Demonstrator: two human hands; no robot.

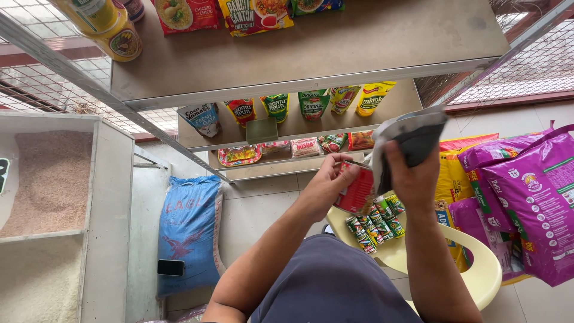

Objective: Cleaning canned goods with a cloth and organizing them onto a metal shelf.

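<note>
Left hand (327, 179) fingers clamped around red can (355, 190). Right hand (412, 173) closed on grey cloth (412, 136), pressed against can, above green tins (373, 220) on yellow chair (478, 263).

I count one red can (354, 192) in my left hand (326, 182) and one grey cloth (412, 139) in my right hand (412, 176). One yellow plastic chair (478, 272) carries a cluster of small green cans (375, 222), roughly ten, too tightly packed to count surely. Five standing pouches (311, 103) line the middle shelf (382, 113). One blue sack (188, 230) leans below, with one dark phone (171, 267) against it, and three purple bags (538, 197) are stacked on my right
</note>
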